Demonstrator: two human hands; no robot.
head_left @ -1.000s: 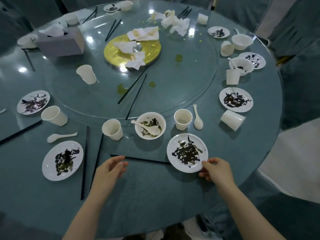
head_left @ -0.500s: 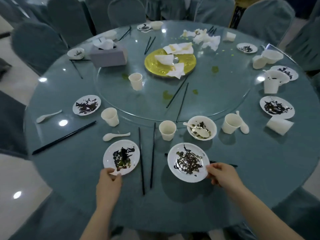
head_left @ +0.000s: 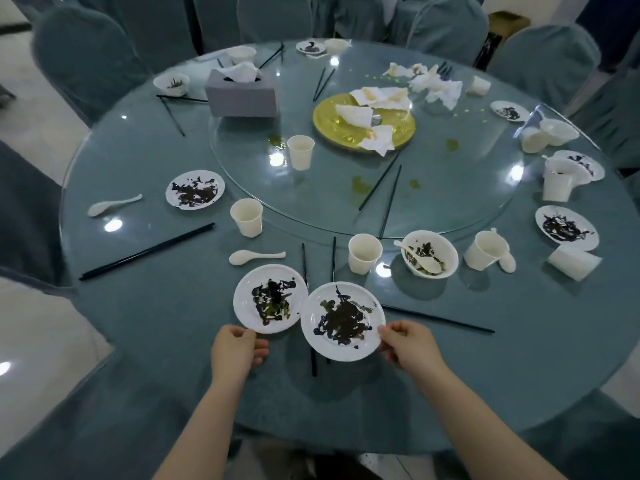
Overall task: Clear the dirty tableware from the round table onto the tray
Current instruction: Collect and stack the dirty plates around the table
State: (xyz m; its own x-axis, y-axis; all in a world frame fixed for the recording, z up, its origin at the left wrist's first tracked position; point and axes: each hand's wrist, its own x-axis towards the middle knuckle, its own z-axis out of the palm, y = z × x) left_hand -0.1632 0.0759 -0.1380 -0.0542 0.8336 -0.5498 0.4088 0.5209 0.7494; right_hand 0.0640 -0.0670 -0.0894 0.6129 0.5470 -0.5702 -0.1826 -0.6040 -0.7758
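Round glass tabletop [head_left: 138, 306], near edge | your left hand [head_left: 235, 349] grip pinches left plate [head_left: 270, 298] rim | right hand [head_left: 410, 346] grip pinches right plate [head_left: 343, 321], raised, overlapping, likely for stacking | no tray visible.

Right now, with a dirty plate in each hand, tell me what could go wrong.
The right plate, pinched by the right hand, overlaps the left plate held by the left hand; they may knock and smear sauce. The black chopsticks under the right plate could roll off the table.
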